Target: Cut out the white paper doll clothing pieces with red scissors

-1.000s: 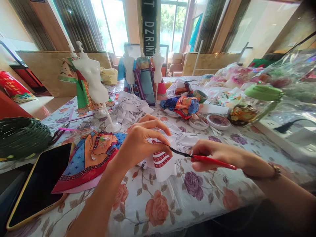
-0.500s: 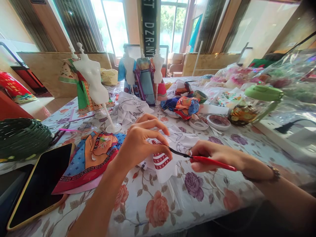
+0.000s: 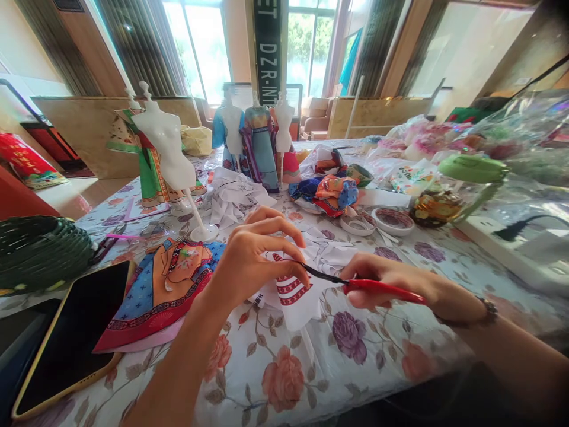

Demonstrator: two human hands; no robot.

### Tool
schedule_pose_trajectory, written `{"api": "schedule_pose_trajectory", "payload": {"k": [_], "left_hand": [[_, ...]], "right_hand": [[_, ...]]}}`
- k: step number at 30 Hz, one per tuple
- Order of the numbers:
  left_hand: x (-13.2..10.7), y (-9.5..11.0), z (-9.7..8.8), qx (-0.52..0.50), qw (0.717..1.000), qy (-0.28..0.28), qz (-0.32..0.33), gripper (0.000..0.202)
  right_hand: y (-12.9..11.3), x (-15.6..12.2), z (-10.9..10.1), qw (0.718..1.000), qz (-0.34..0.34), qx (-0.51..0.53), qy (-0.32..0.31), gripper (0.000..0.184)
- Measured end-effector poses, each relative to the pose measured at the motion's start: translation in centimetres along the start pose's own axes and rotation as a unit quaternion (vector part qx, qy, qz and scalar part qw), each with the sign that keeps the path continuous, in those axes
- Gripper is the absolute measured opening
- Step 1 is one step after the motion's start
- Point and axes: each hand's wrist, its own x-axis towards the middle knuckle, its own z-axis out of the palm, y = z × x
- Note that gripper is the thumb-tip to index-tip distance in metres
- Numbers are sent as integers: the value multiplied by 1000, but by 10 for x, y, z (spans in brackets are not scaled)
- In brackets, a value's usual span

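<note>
My left hand [image 3: 251, 258] is closed, pinching a white paper piece [image 3: 296, 296] printed with red stripes just above the flowered tablecloth [image 3: 284, 367]. My right hand [image 3: 391, 284] grips red-handled scissors [image 3: 360, 283], whose dark blades point left and meet the paper's upper edge by my left thumb. More white paper cut-outs [image 3: 326, 249] lie right behind the held piece.
A phone [image 3: 66, 335] and a colourful printed garment sheet [image 3: 164, 284] lie at the left, with a dark green basket [image 3: 38, 249] behind. White mini mannequins [image 3: 166, 142], dressed ones [image 3: 260, 142], fabric scraps [image 3: 333, 190], tape rolls [image 3: 393, 218] and a green-lidded jar [image 3: 457, 187] crowd the far side.
The scissors and my right hand have shifted slightly left along the paper's edge. My left hand keeps its pinch on the paper.
</note>
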Motion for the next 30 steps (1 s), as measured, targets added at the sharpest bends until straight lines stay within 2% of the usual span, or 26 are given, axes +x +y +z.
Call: {"api": "schedule_pose_trajectory", "payload": {"k": [5,9,14,20,25,30], "left_hand": [[1,0,-1,-41,999,-17,-16,8],[1,0,-2,-56,997,-27,-35,9],[0,0,-2,-50,997,-28,-56,8],[-1,-1,-1,-40,997,-30,-65,5],[-2,-2,-1,-46,997,-45,-52,7],[-2,-1,-2,-52,994,-66,-63,8]], "right_hand": [[1,-7,3,998,-12,12,59,63],[3,-7,1,1000,-9,4,24,70],[-1,-8,0,999,-3,-5,43,68],[-2,-5,-1,1000,8,7,11,68],[0,-5,-2,1000,9,-8,6,71],[0,-8,-1,999,12,-14,33,69]]}}
